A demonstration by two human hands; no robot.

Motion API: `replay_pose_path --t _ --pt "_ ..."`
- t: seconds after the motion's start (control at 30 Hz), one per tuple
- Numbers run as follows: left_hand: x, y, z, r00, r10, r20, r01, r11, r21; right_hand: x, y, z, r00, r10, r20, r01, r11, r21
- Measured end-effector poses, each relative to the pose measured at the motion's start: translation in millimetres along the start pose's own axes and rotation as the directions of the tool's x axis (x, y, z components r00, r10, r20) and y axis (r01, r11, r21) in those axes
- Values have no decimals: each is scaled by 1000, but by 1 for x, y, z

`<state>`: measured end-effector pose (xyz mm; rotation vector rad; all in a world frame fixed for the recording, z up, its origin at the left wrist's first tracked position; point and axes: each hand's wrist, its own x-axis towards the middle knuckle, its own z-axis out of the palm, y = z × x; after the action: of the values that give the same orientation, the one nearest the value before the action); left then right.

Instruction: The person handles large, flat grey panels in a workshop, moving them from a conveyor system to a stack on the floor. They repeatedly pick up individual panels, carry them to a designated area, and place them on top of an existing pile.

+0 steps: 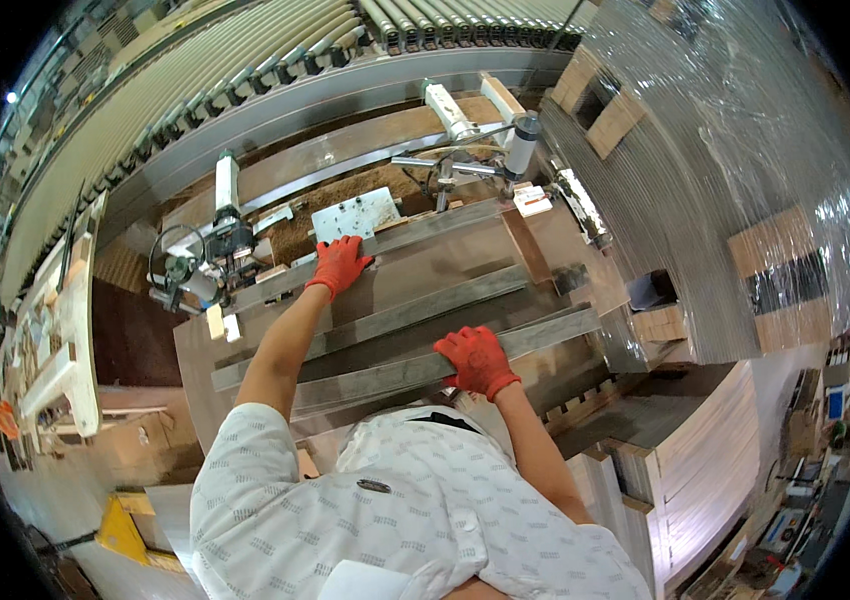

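Note:
Both my hands wear red gloves. My left hand point(340, 264) reaches forward to the far grey strip point(435, 229), with its fingers curled over it. Nearer my body, my right hand point(478, 362) grips the near grey strip point(557, 331), its fingers lying across the top. Between those two, another long grey strip point(420, 307) lies on the brown worktable point(445, 263), touched by neither hand. The undersides of both hands are hidden. Just beyond my left fingertips is a pale metal plate point(357, 213) on the machine.
Machine heads with cables stand at the left point(195, 275) and far right point(520, 150), amid sawdust. A roller conveyor point(235, 75) runs behind. On the right rises a film-wrapped stack of grey strips point(695, 170). A wooden rack point(80, 360) stands at the left.

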<state>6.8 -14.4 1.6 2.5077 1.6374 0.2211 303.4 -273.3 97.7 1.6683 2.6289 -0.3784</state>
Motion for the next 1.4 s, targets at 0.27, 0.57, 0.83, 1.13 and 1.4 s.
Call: replay_pose_path --t 0.27,0.57,0.83,1.13,1.4 --pt "-1 -14 -10 992 90 -89 -97 992 -81 0 -3 -12 999 -38 -20 39 999 28" --pt "-95 62 -81 980 189 68 -149 912 -382 -6 -5 -30 993 -42 -106 49 997 63" --pt "-166 46 -67 969 159 187 -95 946 -309 -9 2 -27 978 -85 -189 105 990 97" --pt "-169 62 -81 974 139 179 -143 990 8 -7 8 -21 965 -137 -225 186 959 214" --pt "-160 132 -157 972 182 149 -127 940 -318 30 18 -66 917 -77 -390 136 983 126"
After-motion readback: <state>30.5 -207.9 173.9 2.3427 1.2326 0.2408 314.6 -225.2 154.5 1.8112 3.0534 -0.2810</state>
